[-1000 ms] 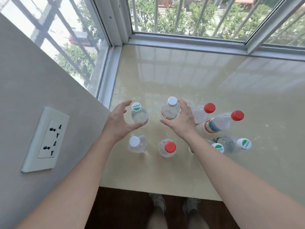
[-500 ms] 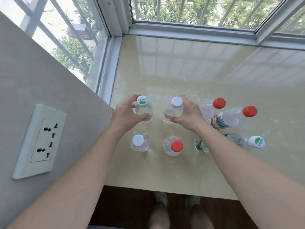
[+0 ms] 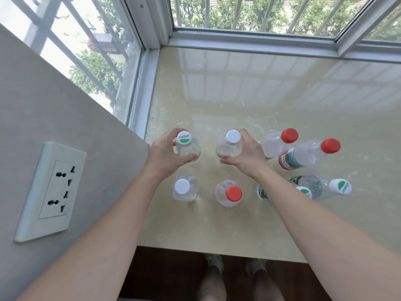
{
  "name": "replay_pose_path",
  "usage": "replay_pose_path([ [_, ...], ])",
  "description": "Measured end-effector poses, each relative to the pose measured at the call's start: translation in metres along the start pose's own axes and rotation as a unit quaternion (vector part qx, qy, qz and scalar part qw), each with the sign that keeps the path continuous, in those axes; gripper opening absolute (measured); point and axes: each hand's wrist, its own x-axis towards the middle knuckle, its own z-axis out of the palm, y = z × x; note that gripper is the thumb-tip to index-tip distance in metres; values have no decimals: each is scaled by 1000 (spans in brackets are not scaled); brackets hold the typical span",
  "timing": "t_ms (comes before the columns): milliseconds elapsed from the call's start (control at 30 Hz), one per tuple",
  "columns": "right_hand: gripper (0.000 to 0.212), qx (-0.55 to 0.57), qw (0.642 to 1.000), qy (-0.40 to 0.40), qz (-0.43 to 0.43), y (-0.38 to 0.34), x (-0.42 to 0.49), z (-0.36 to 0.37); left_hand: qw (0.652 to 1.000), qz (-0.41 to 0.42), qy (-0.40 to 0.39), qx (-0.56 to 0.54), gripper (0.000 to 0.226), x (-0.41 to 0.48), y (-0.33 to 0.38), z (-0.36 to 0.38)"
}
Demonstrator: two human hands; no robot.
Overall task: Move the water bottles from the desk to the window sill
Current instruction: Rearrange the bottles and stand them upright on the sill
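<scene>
Several clear plastic water bottles stand on the glossy cream window sill [image 3: 238, 94]. My left hand [image 3: 165, 153] is wrapped around an upright bottle with a green-and-white cap [image 3: 184, 139]. My right hand [image 3: 247, 153] grips an upright white-capped bottle [image 3: 232, 141]. In front of them stand a white-capped bottle [image 3: 184, 187] and a red-capped bottle [image 3: 231, 193]. To the right are two red-capped bottles [image 3: 280, 141] [image 3: 310, 154] and two green-capped ones [image 3: 321, 187] [image 3: 263, 192], the nearer partly hidden by my right forearm.
A grey wall with a white power socket [image 3: 52, 190] rises on the left. Window frames and glass [image 3: 249, 14] bound the sill at the back and left. The sill's front edge [image 3: 217, 250] drops to a dark floor where my feet [image 3: 234, 263] show.
Both hands went from open beside the back-row bottles to closed around them, and the view shifted slightly downward and closer.
</scene>
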Motion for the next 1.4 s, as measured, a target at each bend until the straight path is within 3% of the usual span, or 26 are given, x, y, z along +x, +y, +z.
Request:
replay_pose_path([
  [333,57,-3,1000,-14,12,-1,0,0,1000,-13,1,-17,60,2,0,3],
  [533,87,21,999,-17,35,6,-8,-1,1000,-10,7,6,78,-4,0,-4],
  [733,95,18,998,-16,65,-3,-38,-9,997,-24,20,71,77,-31,11,-21],
  [933,81,20,1000,1,22,-22,-80,-42,989,-28,110,94,65,-79,49,-43],
  [1067,58,25,996,70,-45,-31,-114,-92,978,37,146,144,57,-116,94,-34],
  [1267,33,-8,971,219,-92,14,-131,-200,964,210,73,144,53,-147,159,34],
  [1400,34,-18,984,176,-6,74,-110,-230,970,205,15,126,60,-154,169,97],
])
